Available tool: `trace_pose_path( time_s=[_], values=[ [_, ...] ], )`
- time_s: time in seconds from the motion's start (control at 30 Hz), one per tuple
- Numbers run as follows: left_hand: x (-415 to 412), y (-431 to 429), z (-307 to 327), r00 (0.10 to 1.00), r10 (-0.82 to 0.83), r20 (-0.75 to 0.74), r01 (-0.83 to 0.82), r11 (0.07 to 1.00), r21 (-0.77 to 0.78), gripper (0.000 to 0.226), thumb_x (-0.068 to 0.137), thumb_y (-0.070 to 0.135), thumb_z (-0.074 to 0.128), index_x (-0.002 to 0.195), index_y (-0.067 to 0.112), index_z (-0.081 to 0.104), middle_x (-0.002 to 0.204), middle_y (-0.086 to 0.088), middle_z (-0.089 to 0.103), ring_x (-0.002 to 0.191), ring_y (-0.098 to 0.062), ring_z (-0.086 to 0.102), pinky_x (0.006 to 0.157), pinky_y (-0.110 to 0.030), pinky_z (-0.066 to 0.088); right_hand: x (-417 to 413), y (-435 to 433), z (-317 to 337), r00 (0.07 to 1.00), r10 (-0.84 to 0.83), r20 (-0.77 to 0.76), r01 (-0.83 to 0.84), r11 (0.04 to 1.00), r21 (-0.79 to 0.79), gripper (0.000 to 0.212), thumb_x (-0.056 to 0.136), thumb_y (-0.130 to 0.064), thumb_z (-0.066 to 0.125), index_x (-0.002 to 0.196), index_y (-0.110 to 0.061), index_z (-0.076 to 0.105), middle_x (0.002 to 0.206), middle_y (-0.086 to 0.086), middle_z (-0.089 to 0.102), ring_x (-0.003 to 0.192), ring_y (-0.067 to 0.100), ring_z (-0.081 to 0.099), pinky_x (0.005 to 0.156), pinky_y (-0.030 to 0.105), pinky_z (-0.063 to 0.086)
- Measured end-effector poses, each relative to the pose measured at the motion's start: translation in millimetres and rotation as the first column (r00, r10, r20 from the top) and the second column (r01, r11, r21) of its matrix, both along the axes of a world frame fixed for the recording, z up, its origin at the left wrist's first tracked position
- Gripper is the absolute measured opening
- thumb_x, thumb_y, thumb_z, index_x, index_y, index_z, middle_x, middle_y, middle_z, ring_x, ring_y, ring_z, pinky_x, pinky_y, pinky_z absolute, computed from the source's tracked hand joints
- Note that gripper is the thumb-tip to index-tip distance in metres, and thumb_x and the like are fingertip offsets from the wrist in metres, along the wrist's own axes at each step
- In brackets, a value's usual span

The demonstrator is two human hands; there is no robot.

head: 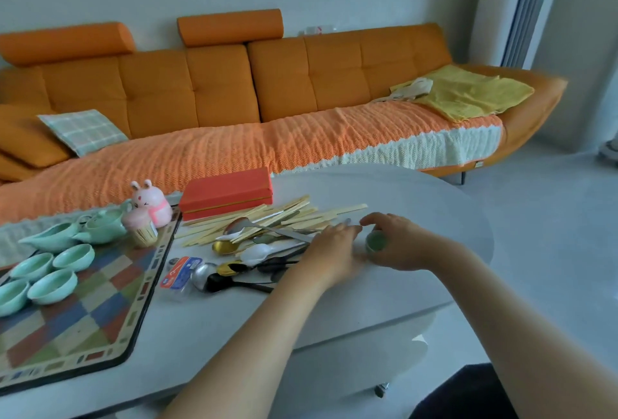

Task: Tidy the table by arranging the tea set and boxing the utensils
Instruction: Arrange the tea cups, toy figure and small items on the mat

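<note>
Grips small green cup with right hand, fingers and thumb curled round its side; cup down on the bare white table, about mid-table toward the right edge. Lays left hand just left of the cup, fingers straight and together, holding nothing, palm down over the right end of the utensil heap; blurred, so contact with cup or cutlery cannot be told. Left of both hands, across the table's middle: loose wooden chopsticks on the far side, mixed spoons in silver, gold, black and white on the near side, overlapping. Behind the heap, at the far edge: shut red box. Just left of the spoons: blue-red packet. On the checkered mat at the left edge: four pale green cups clustered, teapot and pitcher behind them, toothpick jar and pink rabbit figure at the mat's far right corner. Beyond the far edge: orange sofa.
</note>
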State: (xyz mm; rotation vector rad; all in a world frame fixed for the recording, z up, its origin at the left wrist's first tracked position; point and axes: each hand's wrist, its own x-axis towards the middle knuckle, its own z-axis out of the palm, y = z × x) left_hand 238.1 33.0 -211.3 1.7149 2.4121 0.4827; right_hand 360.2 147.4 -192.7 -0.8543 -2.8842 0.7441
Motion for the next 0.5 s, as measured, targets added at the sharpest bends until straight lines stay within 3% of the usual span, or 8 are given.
trace_pose_path(
  time_s=[0.17,0.3,0.43,0.5],
  values=[
    [-1,-9,6,0.994,-0.014,0.113,-0.002,0.99,0.142,0.039,0.088,0.02,0.063,0.127,0.017,0.057,0.127,-0.005,0.06,0.115,-0.023,0.056,0.095,-0.037,0.046,-11,-8,3,0.993,-0.012,-0.114,0.003,0.997,-0.074,0.08,0.077,-0.03,0.073,0.143,-0.028,0.027,0.122,0.0,0.056,0.104,0.021,0.053,0.084,0.03,0.045],
    [-19,-30,9,0.972,-0.057,0.23,0.01,0.98,0.198,0.059,0.082,0.022,0.073,0.136,0.032,0.051,0.126,0.005,0.055,0.111,-0.011,0.057,0.095,-0.029,0.047,-29,-25,7,0.974,-0.003,-0.227,-0.023,0.993,-0.114,0.082,0.075,-0.03,0.074,0.142,-0.032,0.027,0.122,-0.003,0.058,0.101,0.019,0.056,0.078,0.026,0.046],
    [-40,-61,12,0.952,0.007,0.305,-0.101,0.951,0.293,0.064,0.084,0.029,0.077,0.141,0.025,0.048,0.129,0.009,0.052,0.105,-0.007,0.057,0.083,-0.013,0.043,-50,-48,14,0.935,-0.009,-0.355,-0.069,0.976,-0.207,0.077,0.075,-0.036,0.077,0.138,-0.036,0.033,0.112,-0.008,0.063,0.094,0.01,0.062,0.068,0.02,0.05],
    [-54,-78,13,0.953,0.054,0.299,-0.158,0.929,0.336,0.062,0.085,0.032,0.076,0.14,0.025,0.049,0.127,0.01,0.053,0.1,-0.007,0.058,0.083,-0.016,0.045,-63,-64,16,0.911,0.01,-0.412,-0.111,0.969,-0.222,0.072,0.077,-0.037,0.078,0.136,-0.036,0.037,0.109,-0.01,0.063,0.095,0.008,0.062,0.067,0.019,0.05]
  ],
)
